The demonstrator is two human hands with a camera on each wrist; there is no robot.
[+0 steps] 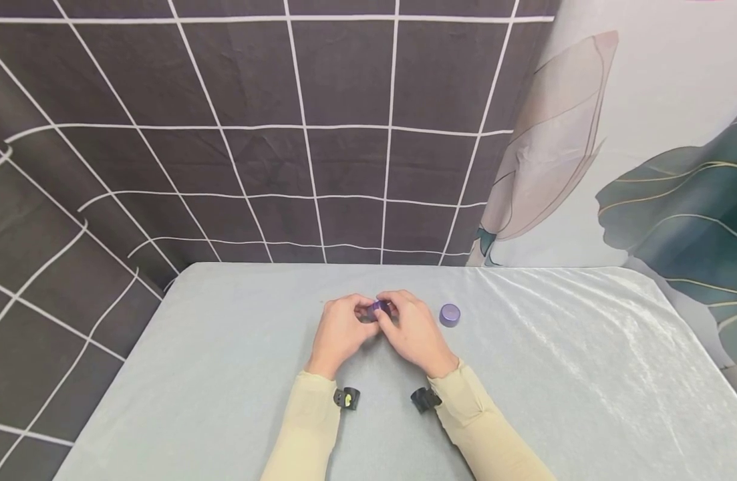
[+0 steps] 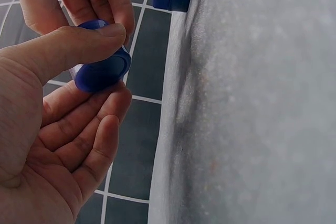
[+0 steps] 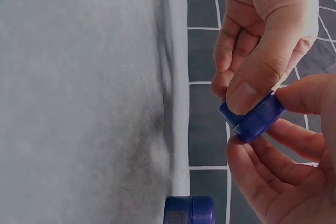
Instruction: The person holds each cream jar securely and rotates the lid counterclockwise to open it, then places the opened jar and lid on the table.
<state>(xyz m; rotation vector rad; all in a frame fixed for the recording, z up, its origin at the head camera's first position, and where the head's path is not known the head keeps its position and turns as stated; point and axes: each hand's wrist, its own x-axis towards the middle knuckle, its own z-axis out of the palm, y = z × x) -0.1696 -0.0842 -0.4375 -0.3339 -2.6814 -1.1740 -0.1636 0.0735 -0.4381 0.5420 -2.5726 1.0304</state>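
Left hand (image 1: 339, 332): my thumb and fingers (image 2: 79, 43) are curled round a small blue cap (image 2: 102, 69); thumb lies across its top, fingertips underneath.
Right hand (image 1: 411, 329): my thumb (image 3: 257, 85) presses on the near edge of the same cap; the other fingers pinch it from the far side.
Fingers, state: narrow on both hands, closed on the one cap between them.
Blue cap, position: held just above the tabletop (image 1: 554, 374), at the middle of it, between my two hands. In the head view it shows only as a purple-blue spot between the fingertips.
Blue cap, attitude: tilted; flat face turned partly toward the left wrist camera.
Second piece: a small round purple jar (image 1: 449, 314) stands on the tabletop just to the right of my right hand, apart from it. Untouched.
Jar in wrist views: seen side-on at the frame edge; a seam runs round its middle.
Tabletop: covered in pale grey-blue cloth with a sheen.
Backdrop: dark cloth with white grid lines (image 1: 284, 133); a leaf-pattern cloth (image 1: 645, 167) on the right.
Sleeves: cream (image 1: 308, 427), both forearms.
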